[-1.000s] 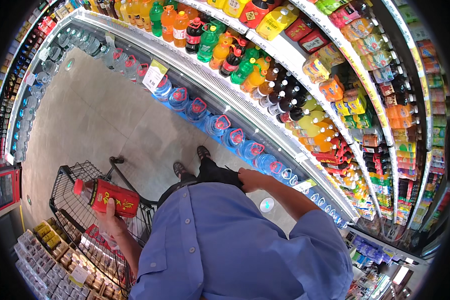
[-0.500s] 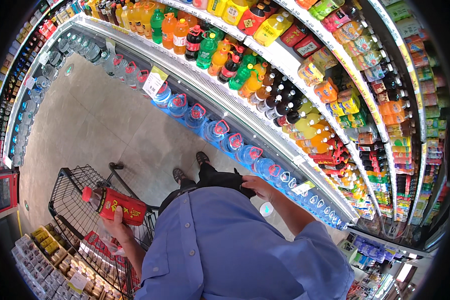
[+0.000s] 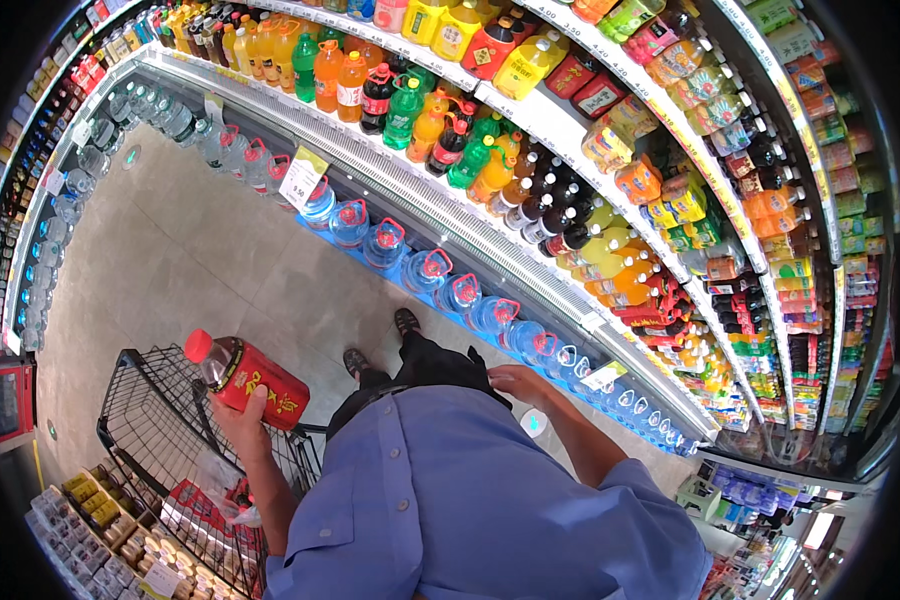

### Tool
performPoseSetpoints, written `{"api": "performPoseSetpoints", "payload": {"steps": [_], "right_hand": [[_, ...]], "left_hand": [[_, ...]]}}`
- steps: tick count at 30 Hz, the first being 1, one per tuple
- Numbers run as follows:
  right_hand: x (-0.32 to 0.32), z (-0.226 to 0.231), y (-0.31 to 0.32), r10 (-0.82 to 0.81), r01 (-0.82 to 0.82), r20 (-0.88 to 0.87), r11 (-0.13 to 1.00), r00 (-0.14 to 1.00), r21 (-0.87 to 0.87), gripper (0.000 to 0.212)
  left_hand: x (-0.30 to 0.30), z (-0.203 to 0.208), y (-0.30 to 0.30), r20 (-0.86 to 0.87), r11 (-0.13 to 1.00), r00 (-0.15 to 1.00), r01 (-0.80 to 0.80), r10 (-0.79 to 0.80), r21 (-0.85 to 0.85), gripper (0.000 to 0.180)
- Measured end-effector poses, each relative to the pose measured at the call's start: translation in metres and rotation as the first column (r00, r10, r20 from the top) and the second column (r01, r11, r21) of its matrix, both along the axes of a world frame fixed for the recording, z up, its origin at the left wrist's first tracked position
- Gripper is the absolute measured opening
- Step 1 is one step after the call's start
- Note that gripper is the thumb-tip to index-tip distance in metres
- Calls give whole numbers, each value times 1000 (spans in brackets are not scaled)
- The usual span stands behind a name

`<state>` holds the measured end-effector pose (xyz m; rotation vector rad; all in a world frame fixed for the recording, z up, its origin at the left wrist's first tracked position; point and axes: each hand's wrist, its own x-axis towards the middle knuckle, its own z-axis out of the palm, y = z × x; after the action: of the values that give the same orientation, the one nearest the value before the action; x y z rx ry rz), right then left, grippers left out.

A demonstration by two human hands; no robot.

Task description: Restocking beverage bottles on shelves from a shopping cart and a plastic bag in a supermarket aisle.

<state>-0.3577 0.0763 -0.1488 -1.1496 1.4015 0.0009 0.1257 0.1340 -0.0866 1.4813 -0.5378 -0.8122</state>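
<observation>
My left hand [image 3: 242, 425] is wrapped around a large bottle of dark drink [image 3: 260, 385] with a red cap and a red label. The bottle is tilted, its cap pointing up and to the left, above the near end of the shopping cart [image 3: 135, 405]. Down beside the hip of my black trousers [image 3: 440, 360], my right hand [image 3: 515, 382] hangs with its fingers loosely stretched and nothing visible in them. Inside the cart lie a red package [image 3: 195, 505] and a clear plastic bag [image 3: 220, 480], partly hidden by my left forearm.
Large water jugs [image 3: 435, 270] with red handles line the foot of the drinks shelf [image 3: 370, 160] ahead and to the right. Several colourful bottles fill the shelves above. Grey floor [image 3: 200, 250] lies beyond the cart. Boxed goods [image 3: 100, 500] stand at the lower left.
My left hand has brought the bottle slightly up and to the right, away from the cart's far side. The right hand stays by my hip, and the view has shifted a little.
</observation>
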Motion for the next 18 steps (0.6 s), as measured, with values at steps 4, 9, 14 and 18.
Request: {"api": "performPoseSetpoints", "payload": {"steps": [4,9,14,18], "right_hand": [[-2,-10,-52,-107,115,40,921,993,-372,36],[99,116,-154,201,34,446,884,872,-466,65],[140,165,-193,397,-148,602,896,693,-420,99],[125,151,-208,323,-154,685,942,653,-298,109]], "left_hand": [[-19,31,-30,353,987,927,86,-130,136,76],[-77,73,-112,451,920,806,377,-383,107,90],[-135,97,-164,45,802,811,584,-584,-126,87],[-163,95,-192,-62,781,786,596,-615,-188,82]]}}
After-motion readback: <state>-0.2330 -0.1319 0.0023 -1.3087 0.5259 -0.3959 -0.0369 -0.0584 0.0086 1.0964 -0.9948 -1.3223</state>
